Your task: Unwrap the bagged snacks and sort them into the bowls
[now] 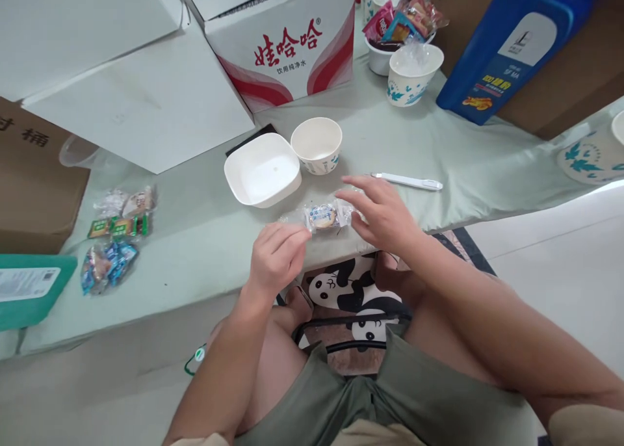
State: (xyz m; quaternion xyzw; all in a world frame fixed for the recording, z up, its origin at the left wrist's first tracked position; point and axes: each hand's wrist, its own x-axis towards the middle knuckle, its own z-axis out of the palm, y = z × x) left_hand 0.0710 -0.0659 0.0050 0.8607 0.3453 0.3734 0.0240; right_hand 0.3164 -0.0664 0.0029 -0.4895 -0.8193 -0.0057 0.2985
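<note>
A small round biscuit in a clear wrapper with blue print lies near the table's front edge, between my two hands. My left hand is closed in a pinch at the wrapper's left end; the fingertips partly hide what they grip. On the other side, my right hand is open, its fingers spread over the wrapper's right end. Just behind the biscuit stand a white square bowl and a paper cup with a leaf print. To the right lies a white utility knife.
Several wrapped snacks lie on the left of the table, near a green container. White boxes line the back. At the back right are a snack-filled bowl, another paper cup and a blue container.
</note>
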